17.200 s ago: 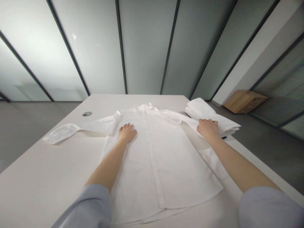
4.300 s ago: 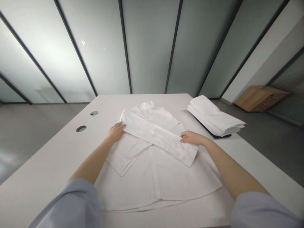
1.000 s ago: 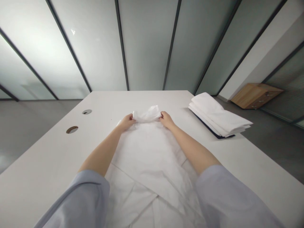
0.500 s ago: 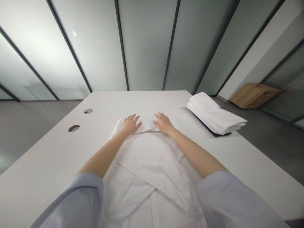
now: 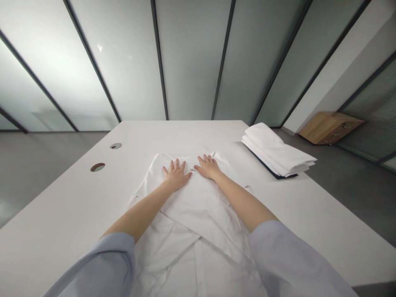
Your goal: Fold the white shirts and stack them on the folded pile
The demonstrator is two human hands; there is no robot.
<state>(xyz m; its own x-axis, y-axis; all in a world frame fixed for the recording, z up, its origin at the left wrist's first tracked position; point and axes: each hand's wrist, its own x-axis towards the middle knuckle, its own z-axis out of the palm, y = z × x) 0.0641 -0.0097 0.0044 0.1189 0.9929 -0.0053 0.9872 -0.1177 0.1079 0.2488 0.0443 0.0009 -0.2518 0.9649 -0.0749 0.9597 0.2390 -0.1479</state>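
Note:
A white garment that looks like a shirt or coat lies spread on the white table, its far end narrower and pointing away from me. Its lower part shows crossing folds and a straight vertical strip. My left hand rests flat on the far end, fingers spread. Beside it, slightly to the right, my right hand presses on the same end with its fingers stretched out. Neither hand grips the cloth. Small wrinkles show in the fabric between the hands.
A stack of folded white cloth with a dark layer beneath it sits near the table's right edge. Two round holes pierce the tabletop on the left. Beyond the table stand frosted glass panels and a wooden cabinet.
Both hands have come slightly nearer to me and closer together. The garment's far end now lies flatter, with its corners showing, and the crosswise edge between the hands is less visible.

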